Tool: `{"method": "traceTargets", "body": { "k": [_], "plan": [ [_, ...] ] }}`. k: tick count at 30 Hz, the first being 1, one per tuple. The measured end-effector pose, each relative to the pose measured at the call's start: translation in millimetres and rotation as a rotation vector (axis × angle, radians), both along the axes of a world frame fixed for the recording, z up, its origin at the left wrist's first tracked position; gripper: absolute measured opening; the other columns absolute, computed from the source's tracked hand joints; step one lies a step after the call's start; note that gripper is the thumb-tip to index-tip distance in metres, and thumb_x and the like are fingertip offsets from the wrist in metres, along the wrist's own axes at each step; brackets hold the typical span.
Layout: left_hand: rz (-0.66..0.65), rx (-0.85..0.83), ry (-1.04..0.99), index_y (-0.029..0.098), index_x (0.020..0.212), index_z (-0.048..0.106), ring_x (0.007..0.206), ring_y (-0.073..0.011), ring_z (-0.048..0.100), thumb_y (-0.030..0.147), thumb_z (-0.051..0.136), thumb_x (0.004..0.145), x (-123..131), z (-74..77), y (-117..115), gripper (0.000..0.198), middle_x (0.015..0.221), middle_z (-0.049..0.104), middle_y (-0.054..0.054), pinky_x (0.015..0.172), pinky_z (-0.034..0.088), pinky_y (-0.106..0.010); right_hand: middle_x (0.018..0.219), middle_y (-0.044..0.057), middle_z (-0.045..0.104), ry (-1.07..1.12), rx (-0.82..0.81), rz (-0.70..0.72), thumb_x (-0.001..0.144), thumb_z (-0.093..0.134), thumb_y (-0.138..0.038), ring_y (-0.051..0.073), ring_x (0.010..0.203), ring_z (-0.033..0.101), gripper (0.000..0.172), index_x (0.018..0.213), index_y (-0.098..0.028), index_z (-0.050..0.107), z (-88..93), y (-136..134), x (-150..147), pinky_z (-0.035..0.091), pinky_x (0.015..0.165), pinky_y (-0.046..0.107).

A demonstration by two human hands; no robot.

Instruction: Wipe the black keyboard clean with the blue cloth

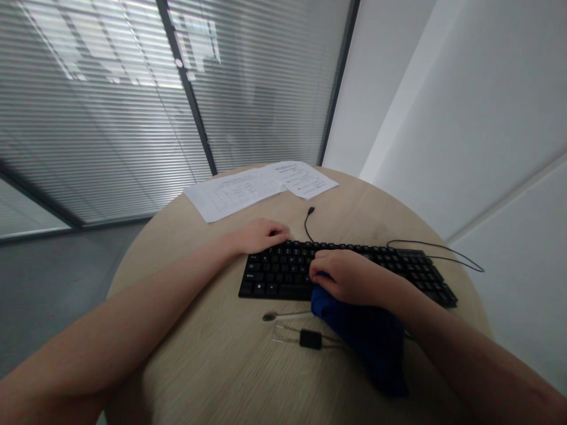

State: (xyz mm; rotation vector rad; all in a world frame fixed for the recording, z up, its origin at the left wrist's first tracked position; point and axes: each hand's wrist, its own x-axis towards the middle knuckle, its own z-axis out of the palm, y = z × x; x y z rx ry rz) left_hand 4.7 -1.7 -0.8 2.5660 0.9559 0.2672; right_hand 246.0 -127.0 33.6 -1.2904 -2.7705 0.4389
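A black keyboard (349, 271) lies across the middle of the frame on a round, light wood tabletop (212, 360). The left hand (261, 235) rests at the keyboard's upper left corner, fingers curled down over the far edge and steadying it; whether it truly grips the edge cannot be told. The right hand (345, 277) sits over the keys near the centre of the frame, closed around a bunched blue cloth (367, 336), pressing a fold of it against the keys while the rest of the cloth trails toward the lower right, over the keyboard's near edge and onto the tabletop. The keyboard's thin black cable (438, 251) loops off to the right, and its plug end (310, 210) lies loose above the keyboard. Just below the keyboard, left of the cloth, lie a small wire keycap puller (305, 339) with a black grip and a slim tool with a rounded end (283, 316). Two printed paper sheets (261, 188) lie at the far edge of the tabletop, in front of glass walls with closed blinds (110, 118).
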Motion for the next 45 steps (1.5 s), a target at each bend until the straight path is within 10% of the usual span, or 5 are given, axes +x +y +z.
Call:
{"method": "traceTargets", "body": {
  "k": [45],
  "plan": [
    [0.008,-0.009,0.014,0.019,0.084,0.069,0.073,-0.0168,0.057,0.050,0.043,0.097,0.4,-1.3,-0.5,0.042,0.077,0.068,-0.003,0.069,0.038,-0.030,0.093,0.004,0.066,-0.067,0.056,0.020,0.095,0.057,-0.017,0.014,0.082,0.061,0.018,0.090,-0.019,0.075,10.1,-3.3,5.8,0.042,0.075,0.026]
  ]
}}
